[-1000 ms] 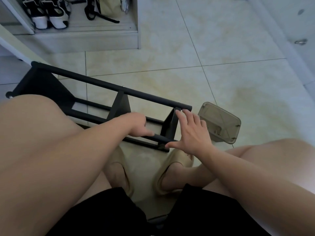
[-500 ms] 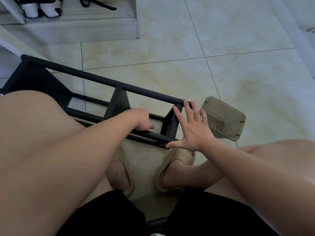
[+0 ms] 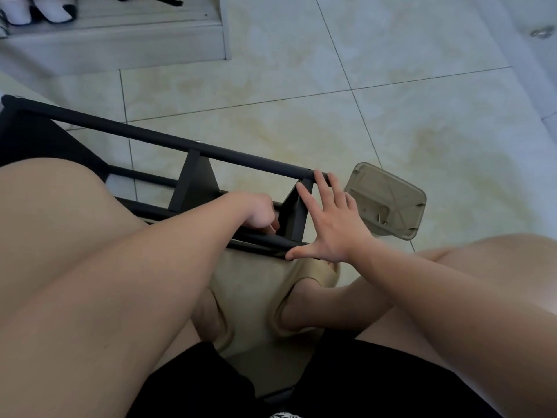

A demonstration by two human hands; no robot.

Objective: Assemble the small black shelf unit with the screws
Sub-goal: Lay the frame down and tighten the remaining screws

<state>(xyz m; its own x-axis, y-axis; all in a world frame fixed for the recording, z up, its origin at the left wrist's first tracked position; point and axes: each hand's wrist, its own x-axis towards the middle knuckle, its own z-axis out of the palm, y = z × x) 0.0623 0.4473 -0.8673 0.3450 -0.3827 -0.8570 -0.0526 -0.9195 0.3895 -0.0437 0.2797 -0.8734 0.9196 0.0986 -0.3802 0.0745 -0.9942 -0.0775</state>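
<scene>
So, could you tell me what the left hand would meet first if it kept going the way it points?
Probably the end panel of the shelf unit, just beyond the left hand; whether they already touch is unclear.

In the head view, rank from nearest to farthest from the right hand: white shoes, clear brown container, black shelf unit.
1. black shelf unit, touching the right hand
2. clear brown container, just to its right
3. white shoes, far upper left
</scene>
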